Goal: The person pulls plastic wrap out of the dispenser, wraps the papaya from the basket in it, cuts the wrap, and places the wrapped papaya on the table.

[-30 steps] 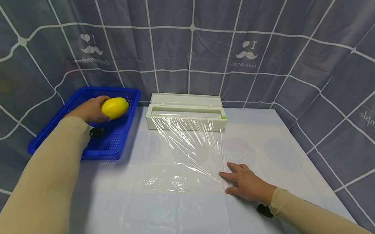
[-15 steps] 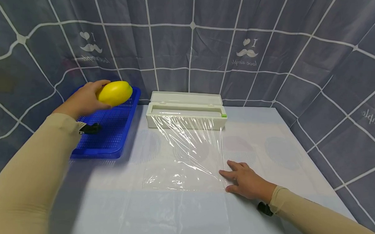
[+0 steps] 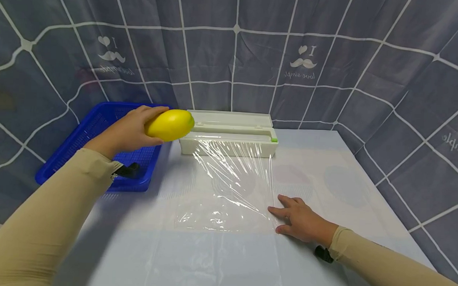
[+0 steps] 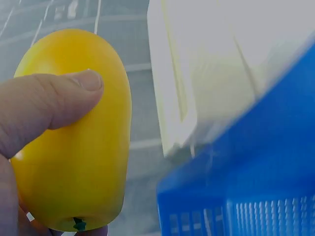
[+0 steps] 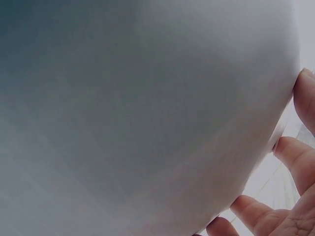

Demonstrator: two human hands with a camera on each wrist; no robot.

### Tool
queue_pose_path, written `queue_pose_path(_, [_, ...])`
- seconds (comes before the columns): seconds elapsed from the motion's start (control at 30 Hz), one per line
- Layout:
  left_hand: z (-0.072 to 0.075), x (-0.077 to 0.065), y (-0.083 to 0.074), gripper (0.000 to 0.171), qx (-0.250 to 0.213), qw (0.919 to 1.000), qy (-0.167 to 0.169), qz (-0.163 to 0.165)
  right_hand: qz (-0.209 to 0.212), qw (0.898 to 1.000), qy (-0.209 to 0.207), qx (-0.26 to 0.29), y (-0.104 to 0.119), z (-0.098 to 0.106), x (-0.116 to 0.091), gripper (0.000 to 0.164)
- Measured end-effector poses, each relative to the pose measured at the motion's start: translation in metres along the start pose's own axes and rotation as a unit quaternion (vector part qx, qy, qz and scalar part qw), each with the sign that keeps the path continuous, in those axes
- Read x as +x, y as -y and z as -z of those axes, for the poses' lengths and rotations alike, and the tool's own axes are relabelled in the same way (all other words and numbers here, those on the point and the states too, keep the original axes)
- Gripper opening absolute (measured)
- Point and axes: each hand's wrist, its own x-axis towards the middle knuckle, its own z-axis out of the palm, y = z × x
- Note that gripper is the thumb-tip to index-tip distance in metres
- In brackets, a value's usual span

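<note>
My left hand grips a smooth yellow mango-like fruit with a green tip, above the right rim of a blue plastic basket. In the left wrist view the thumb lies across the fruit, and a small green stem shows at its lower end. From a white cling film box with its lid raised, a sheet of clear cling film runs toward me over the table. My right hand rests with spread fingers at the film's right edge.
The box's lid stands up at the back, and a green piece sits at its right end. A grey checked curtain encloses the back and sides of the white-covered table.
My left hand has lifted the yellow mango-like fruit from over the basket and carried it right, toward the cling film box. My right hand has stayed at the film's edge.
</note>
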Motion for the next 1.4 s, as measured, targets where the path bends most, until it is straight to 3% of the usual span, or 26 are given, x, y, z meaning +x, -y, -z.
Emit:
queue_pose_path(0.33, [-0.04, -0.004, -0.032, 0.089, 0.002, 0.9974, 0.022, -0.069, 0.008, 1.0, -0.004, -0.005, 0.0, 0.0, 0.0, 0.063])
queue_pose_path(0.67, [-0.092, 0.003, -0.056, 0.085, -0.007, 0.9895, 0.04, -0.138, 0.01, 1.0, -0.005, 0.0, -0.002, 0.0, 0.0, 0.063])
queue_pose_path(1.0, [-0.133, 0.009, -0.074, 0.086, -0.013, 0.9855, 0.066, -0.156, -0.006, 1.0, 0.006, -0.004, -0.004, -0.001, 0.003, 0.064])
queue_pose_path(1.4, [-0.159, 0.012, -0.082, 0.083, -0.008, 0.9824, 0.085, -0.166, -0.01, 1.0, 0.01, -0.003, -0.005, -0.002, 0.003, 0.065])
